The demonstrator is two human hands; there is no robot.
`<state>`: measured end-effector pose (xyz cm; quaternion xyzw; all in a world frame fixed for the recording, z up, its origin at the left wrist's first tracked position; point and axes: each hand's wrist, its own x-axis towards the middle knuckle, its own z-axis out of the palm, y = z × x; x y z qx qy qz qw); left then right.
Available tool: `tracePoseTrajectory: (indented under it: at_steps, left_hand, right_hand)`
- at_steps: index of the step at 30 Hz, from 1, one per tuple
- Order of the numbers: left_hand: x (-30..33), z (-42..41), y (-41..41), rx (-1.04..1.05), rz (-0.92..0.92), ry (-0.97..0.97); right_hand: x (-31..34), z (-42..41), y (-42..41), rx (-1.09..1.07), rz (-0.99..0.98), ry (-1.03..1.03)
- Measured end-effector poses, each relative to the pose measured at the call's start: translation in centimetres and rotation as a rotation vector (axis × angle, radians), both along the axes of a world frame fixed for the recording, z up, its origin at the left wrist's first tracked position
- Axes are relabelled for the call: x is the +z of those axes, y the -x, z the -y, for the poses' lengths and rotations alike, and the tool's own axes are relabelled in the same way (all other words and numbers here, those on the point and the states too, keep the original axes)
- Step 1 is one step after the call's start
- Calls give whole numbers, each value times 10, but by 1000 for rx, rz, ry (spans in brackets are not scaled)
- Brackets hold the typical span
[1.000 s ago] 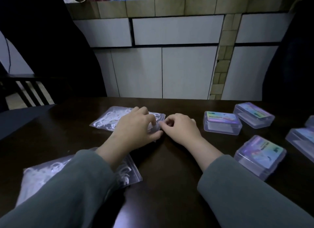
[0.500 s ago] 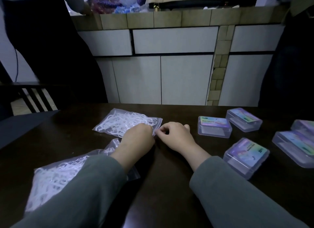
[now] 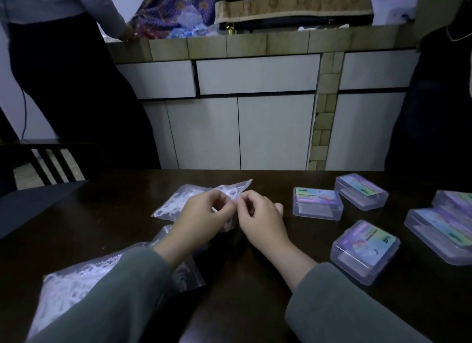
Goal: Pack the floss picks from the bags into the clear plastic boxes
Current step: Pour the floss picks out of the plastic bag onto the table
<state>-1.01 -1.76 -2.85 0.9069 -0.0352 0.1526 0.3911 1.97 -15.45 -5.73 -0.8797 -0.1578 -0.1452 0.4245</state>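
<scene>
Your bag [image 3: 178, 202] is thin, clear, crinkly plastic film with a soft sheen; the picks inside look like white plastic. The boxes [image 3: 317, 203] are clear, smooth, glossy hard plastic with shiny iridescent labels. Your table [image 3: 245, 286] is dark, polished wood, faintly reflective. Your sleeves [image 3: 344, 307] are matt grey cloth.

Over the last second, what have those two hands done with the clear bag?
Both hands, left and right, kept pinching the far clear zip bag of white floss picks and lifted its right end off the dark wooden table. The near bag and lidded clear plastic boxes stayed put.
</scene>
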Motion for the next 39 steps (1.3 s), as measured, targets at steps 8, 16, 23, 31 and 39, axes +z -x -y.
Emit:
tracePoseTrajectory:
  at_steps: [8,16,23,31,39]
  left_hand:
    - [-6,-5,5,-99,79,-71]
    - [-8,-10,9,-74,230,-240]
    - [-2,-15,8,138,388,-295]
    - [-1,0,13,132,295,-439]
    - [18,-4,14,371,299,-572]
  right_hand:
    - [1,9,1,232,109,-68]
    - [2,8,5,207,96,6]
    - [8,22,3,27,-84,54]
    - [6,18,6,132,41,49]
    - [6,26,2,-27,35,91]
